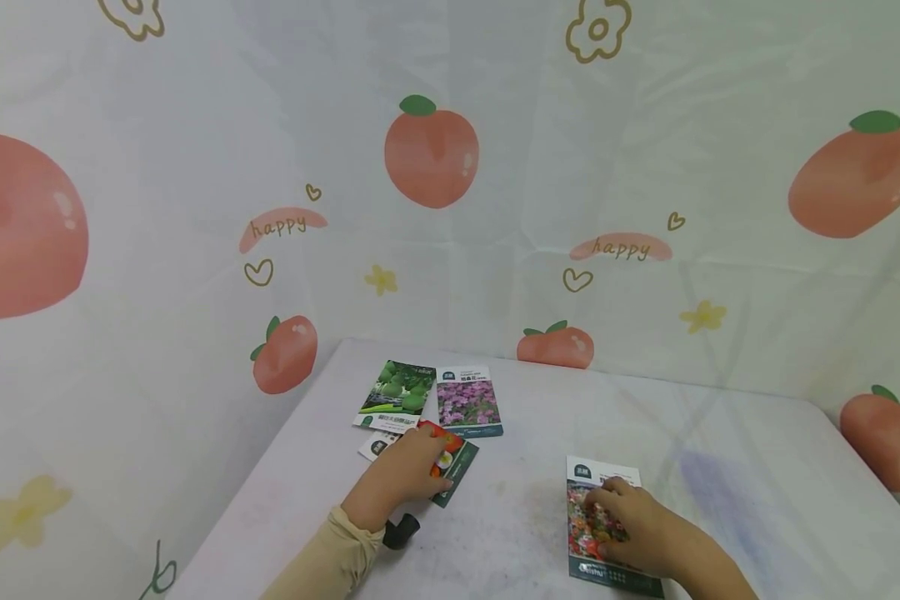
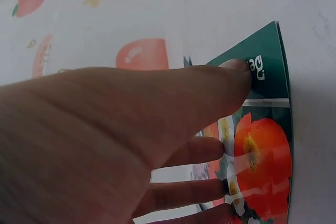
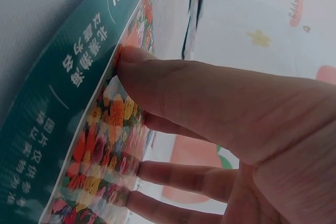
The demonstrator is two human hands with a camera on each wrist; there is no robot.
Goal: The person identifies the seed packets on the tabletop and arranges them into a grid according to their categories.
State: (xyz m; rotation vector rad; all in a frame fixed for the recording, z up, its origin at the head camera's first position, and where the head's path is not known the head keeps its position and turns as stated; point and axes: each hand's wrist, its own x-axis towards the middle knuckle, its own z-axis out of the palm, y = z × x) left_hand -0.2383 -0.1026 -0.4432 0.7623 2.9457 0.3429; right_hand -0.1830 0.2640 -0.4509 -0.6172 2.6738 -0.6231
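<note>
My left hand (image 1: 399, 473) rests on a seed packet with red-orange flowers (image 1: 459, 460), angled on the table. In the left wrist view its thumb lies on the dark green band of the packet, and the fingertips touch the printed flowers. On the right, my right hand (image 1: 645, 527) lies over a mixed-flower seed packet (image 1: 579, 518). Its thumb and fingertips touch the front face in the right wrist view, near the green band (image 3: 58, 66). Partly under the left hand, a white-topped packet (image 1: 376, 444) pokes out, mostly hidden.
Behind the left hand lie a packet with green round fruit or gourds (image 1: 401, 392) and a packet with purple flowers (image 1: 468, 404), side by side. A white cloth covers the table (image 1: 525, 492); a peach-printed curtain (image 1: 495, 250) hangs behind and at the sides.
</note>
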